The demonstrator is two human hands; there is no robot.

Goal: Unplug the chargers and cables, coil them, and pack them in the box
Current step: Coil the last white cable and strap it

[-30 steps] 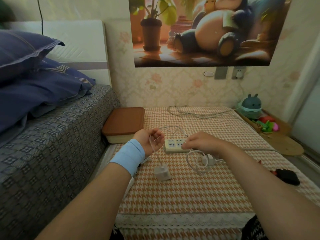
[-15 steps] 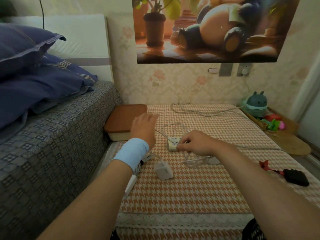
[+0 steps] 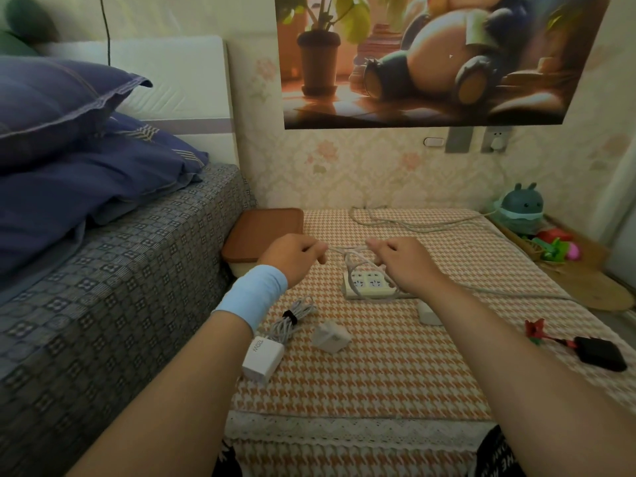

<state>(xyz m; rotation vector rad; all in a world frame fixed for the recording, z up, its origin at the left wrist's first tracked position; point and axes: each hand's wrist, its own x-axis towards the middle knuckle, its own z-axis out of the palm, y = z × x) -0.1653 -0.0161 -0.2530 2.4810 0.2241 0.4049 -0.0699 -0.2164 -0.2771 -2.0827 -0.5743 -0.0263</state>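
Observation:
A thin white cable (image 3: 347,253) runs between my two hands above the white power strip (image 3: 368,286). My left hand (image 3: 292,257) pinches one end of it, and my right hand (image 3: 401,261) grips the looped part that hangs over the strip. On the checked cloth nearer me lie a coiled white cable with a black tie (image 3: 290,318), a white charger brick (image 3: 262,354), a white cube charger (image 3: 330,336) and another white charger (image 3: 428,313) partly hidden by my right forearm. The box with a brown lid (image 3: 256,235) sits at the table's back left, lid on.
A bed with a grey patterned cover (image 3: 120,287) borders the table on the left. The strip's long cord (image 3: 413,224) runs across the back to the wall. A teal toy (image 3: 521,208) stands at the back right, and a black device with a red clip (image 3: 600,352) lies at right.
Both hands have lifted from the table and drawn the white cable up between them. My left hand went from flat over the table to pinching the cable; the view moved closer.

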